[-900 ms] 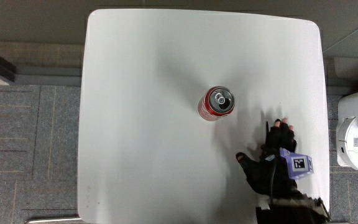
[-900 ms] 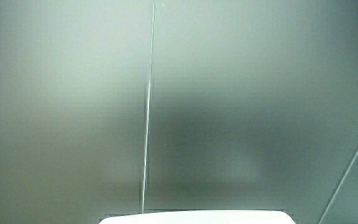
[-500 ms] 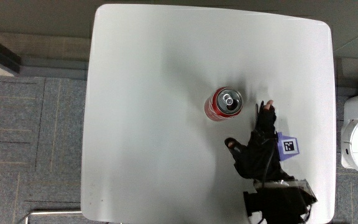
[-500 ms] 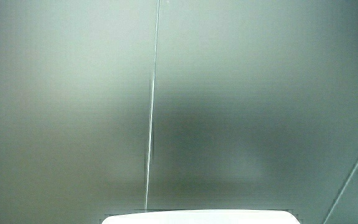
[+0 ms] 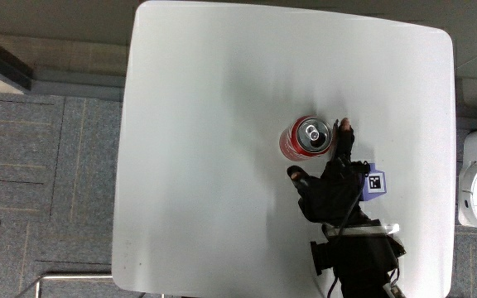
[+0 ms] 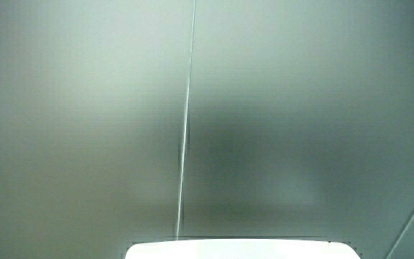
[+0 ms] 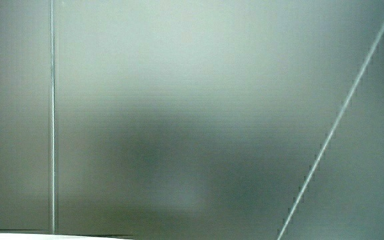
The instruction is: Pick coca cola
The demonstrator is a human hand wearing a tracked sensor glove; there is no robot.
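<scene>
**Hand at the can, grip not yet closed**

Main view: a red cola can (image 5: 308, 137) stands upright near the middle of the white counter (image 5: 205, 165), its silver top and pull tab facing up. The gloved hand (image 5: 328, 184) is beside the can, a little nearer the person. The fingers (image 5: 345, 136) reach up along the can's side and the thumb (image 5: 296, 175) is spread away toward the can's near side, so the hand is open around it. One fingertip looks to be touching the wall, though from straight above I cannot be sure of contact. Nothing is held yet. The patterned cube (image 5: 373, 183) sits on the back of the hand.

Handling, as a judgement: the can is a stiff, smooth cylinder. If full it is moderately heavy; if empty it is light, easy to tip and easy to dent. The top appears sealed, but that is hard to confirm. The best hold is around the middle of the wall, thumb against fingers, with even and moderate pressure.

Side views: both show only a pale wall and a sliver of the counter's edge (image 6: 243, 250), so they add nothing about the grip.
</scene>
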